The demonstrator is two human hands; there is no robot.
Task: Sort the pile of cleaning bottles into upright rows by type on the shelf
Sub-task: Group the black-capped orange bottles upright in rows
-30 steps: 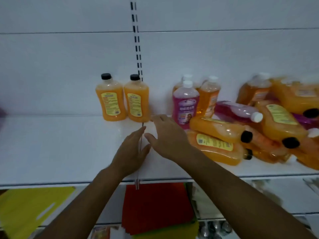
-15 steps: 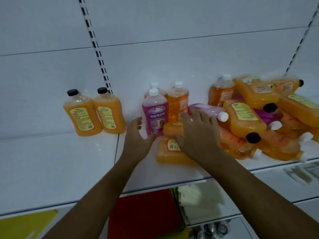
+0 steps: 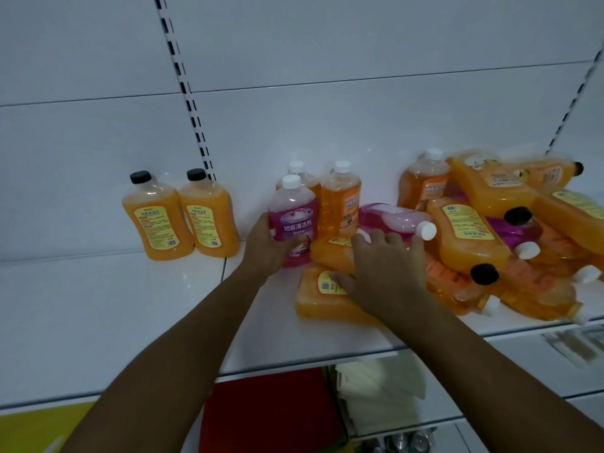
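On the white shelf (image 3: 130, 305), two black-capped orange bottles (image 3: 157, 220) stand upright at the left. Further right, a pink white-capped bottle (image 3: 295, 214) stands in front of two upright orange white-capped bottles (image 3: 340, 201). My left hand (image 3: 264, 250) grips the pink bottle low on its left side, thumb across its front. My right hand (image 3: 389, 273) lies with spread fingers on a lying orange bottle (image 3: 328, 255), its thumb on another lying orange bottle (image 3: 320, 302) below. Just past the fingertips lies a pink bottle (image 3: 392, 217).
A jumbled pile of orange and pink bottles (image 3: 467, 230) fills the shelf's right end up to the front edge. Slotted uprights run up the back wall. Below the shelf are red sheets (image 3: 271, 413), a yellow sheet (image 3: 32, 429) and a white stack (image 3: 382, 387).
Both hands moved from the bare shelf joint to the bottles on the right. The left hand took hold of the upright pink bottle; the right hand came down on the lying orange bottles.
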